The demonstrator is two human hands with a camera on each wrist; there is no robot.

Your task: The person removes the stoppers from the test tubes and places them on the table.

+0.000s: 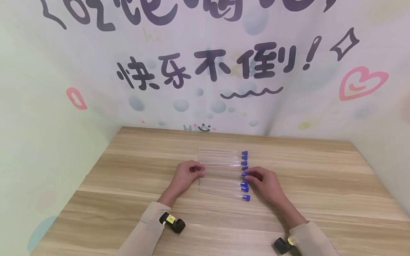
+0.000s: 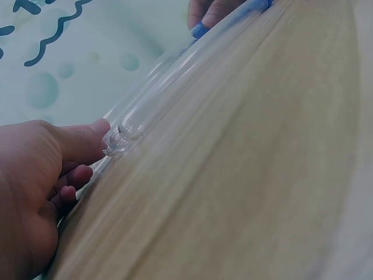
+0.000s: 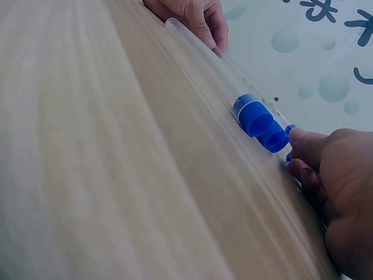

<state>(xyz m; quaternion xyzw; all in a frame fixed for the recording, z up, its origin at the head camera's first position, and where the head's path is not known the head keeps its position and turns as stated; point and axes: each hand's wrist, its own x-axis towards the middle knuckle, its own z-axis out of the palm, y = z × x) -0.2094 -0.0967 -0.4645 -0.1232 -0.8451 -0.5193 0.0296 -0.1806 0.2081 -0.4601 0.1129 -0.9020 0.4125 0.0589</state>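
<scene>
Several clear test tubes lie side by side on the wooden table, closed ends to the left and blue caps to the right. My left hand (image 1: 187, 174) pinches the rounded end of one test tube (image 1: 221, 171) in the middle of the row. At the other end of that tube, my right hand (image 1: 267, 182) pinches its blue cap (image 1: 244, 174), partly covered by the fingers. Nearer me lie capped tubes, the front one (image 1: 221, 193) slightly slanted. On the far side, loose blue caps (image 1: 245, 153) sit just right of the open tubes (image 1: 217, 150).
The wooden table (image 1: 121, 170) runs back to a white printed cloth (image 1: 179, 74) with dark lettering. Pale walls (image 1: 38, 117) close in the left and right sides. A small black camera (image 1: 175, 224) is strapped on each sleeve.
</scene>
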